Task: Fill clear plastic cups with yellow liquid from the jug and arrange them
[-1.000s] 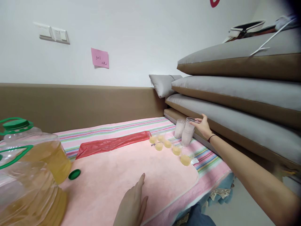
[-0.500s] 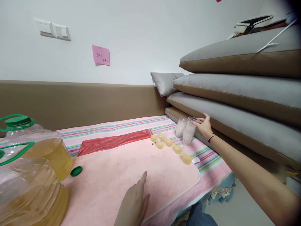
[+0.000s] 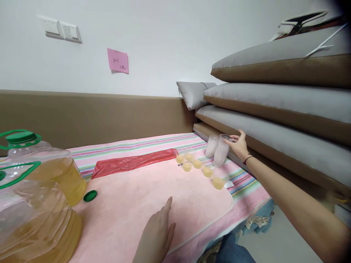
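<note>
The right hand (image 3: 239,146) pinches the top rim of a tall stack of clear cups (image 3: 221,154). A thin dark band (image 3: 249,158) is on its wrist. The stack is close to the right edge of the striped cloth (image 3: 137,146), near its far right corner, and leans a bit. Just beside it is another stack (image 3: 211,147) of the same kind of cups.

The left hand (image 3: 156,233) has nothing in it. Its fingers are straight and it is over the near part of the pink mat (image 3: 123,212). I cannot tell if it touches the mat.

Six cups with pale yellow drink (image 3: 197,164) are in a bunch near the right end of the mat. A red plastic bag (image 3: 134,160) lies along the mat's far edge. By its left side is a green cap (image 3: 90,195), next to two big jugs, a far one (image 3: 61,175) and a near one (image 3: 49,226), both with yellow drink inside. Big gray cushions (image 3: 274,98) are piled up past the cloth's right edge.
</note>
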Motion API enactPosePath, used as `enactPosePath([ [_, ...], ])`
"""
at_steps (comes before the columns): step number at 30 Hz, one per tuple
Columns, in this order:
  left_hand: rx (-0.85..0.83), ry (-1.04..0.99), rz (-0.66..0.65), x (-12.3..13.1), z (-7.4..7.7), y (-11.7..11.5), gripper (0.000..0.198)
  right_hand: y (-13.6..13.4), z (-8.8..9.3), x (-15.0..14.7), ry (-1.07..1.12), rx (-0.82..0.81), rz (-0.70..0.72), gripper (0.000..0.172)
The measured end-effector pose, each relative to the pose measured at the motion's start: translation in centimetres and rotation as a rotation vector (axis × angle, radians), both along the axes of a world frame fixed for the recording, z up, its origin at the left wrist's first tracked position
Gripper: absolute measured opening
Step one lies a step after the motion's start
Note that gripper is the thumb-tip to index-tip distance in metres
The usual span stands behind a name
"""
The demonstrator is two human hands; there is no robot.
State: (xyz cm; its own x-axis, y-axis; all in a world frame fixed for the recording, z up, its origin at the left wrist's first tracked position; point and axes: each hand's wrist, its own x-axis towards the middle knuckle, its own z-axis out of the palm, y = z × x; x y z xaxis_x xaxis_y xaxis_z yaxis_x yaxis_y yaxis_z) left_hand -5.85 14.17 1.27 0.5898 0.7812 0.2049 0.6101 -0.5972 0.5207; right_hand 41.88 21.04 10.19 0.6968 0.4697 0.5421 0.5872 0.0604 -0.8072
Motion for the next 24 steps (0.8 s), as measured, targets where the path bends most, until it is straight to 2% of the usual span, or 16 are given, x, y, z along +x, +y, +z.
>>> enactPosePath([
  [6,-0.015,0.005,-0.007,0.0,0.0,0.1,0.056,-0.2,1.0,-0.1,-0.039,0.020,-0.033,0.104],
  [11,-0.003,-0.028,-0.011,0.1,-0.4,0.3,0.056,-0.8,4.2,-0.8,-0.123,0.057,-0.053,0.102],
  [15,0.003,-0.072,-0.016,0.2,-0.5,0.3,0.055,-1.6,7.2,-3.7,-0.202,0.109,0.012,0.100],
  [17,-0.004,-0.127,-0.017,0.2,-0.5,0.3,0.055,-2.0,7.7,-6.4,-0.206,0.122,0.102,0.099],
  [20,-0.041,-0.234,0.014,0.1,-0.1,0.5,0.057,-2.8,6.4,-11.8,-0.191,0.095,0.344,0.093],
  [24,-0.098,-0.360,0.075,0.0,0.5,0.9,0.062,-4.2,1.8,-20.1,-0.176,-0.040,0.608,0.090],
])
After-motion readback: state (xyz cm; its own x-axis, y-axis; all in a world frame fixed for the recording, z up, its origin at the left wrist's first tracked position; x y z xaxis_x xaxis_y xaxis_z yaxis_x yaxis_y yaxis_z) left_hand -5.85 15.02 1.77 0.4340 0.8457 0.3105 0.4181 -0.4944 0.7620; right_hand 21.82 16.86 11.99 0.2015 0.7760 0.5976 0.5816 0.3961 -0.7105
